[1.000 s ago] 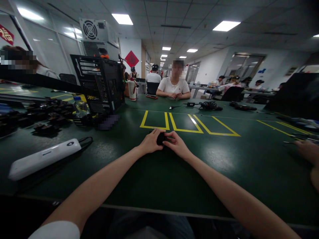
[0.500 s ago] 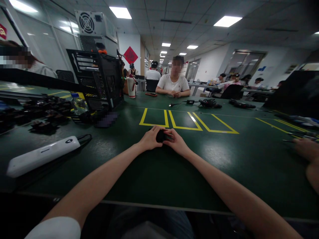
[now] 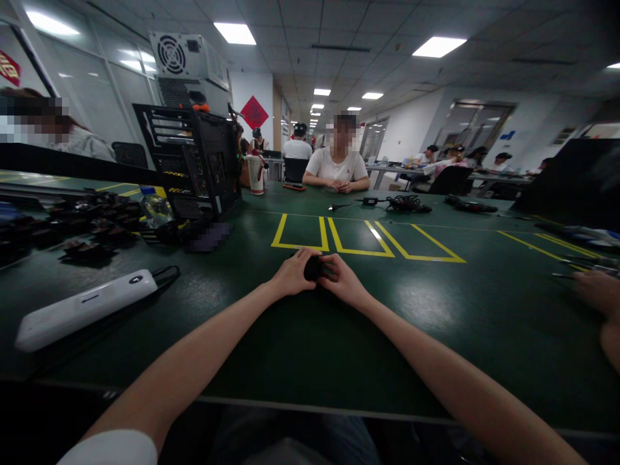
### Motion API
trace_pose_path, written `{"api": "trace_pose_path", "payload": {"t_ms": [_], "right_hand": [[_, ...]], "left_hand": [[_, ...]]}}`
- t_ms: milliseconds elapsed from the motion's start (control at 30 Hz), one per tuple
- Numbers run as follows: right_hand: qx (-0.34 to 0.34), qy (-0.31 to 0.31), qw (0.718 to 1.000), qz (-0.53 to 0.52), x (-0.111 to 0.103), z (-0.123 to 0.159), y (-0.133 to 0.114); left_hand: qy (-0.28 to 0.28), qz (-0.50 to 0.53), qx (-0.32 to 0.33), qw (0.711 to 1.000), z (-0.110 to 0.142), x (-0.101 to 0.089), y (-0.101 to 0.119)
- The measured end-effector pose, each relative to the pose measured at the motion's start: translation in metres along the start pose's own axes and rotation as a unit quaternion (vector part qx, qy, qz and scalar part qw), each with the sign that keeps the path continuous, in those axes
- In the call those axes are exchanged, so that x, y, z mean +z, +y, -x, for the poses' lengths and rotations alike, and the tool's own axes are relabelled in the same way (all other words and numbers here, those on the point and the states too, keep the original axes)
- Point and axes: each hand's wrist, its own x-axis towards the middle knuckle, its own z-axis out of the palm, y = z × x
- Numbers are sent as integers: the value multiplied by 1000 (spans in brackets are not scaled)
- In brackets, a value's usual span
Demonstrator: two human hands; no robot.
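While both hands meet over the green table (image 3: 310,368), a small black object (image 3: 312,268) sits between them. The left hand (image 3: 289,276) curls thumb and fingers around it; the right hand (image 3: 345,279) has bent fingers at its other side, though I cannot tell whether they grip. Handling is under way, but how much is done or left doesn't show. The object looks dark and rounded, its details hidden. Beyond lie yellow tape outlines (image 3: 300,246), then a coiled black cable (image 3: 409,204), then a seated person (image 3: 338,169).
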Motion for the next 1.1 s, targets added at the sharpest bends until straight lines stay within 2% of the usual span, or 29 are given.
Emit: {"api": "trace_pose_path", "payload": {"t_ms": [533, 700, 833, 1100], "right_hand": [[-9, -9, 999, -35, -1, -1, 4], [-1, 14, 1000, -15, -1, -1, -1], [0, 10, 1000, 2, -2, -2, 2], [-59, 27, 996, 66, -1, 0, 5]], "left_hand": [[6, 5, 4, 1000, -1, 1, 0], [5, 3, 2, 1000, -1, 1, -1], [1, 4, -3, 1000, -2, 0, 1], [-4, 8, -8, 1000, -3, -1, 3]]}}
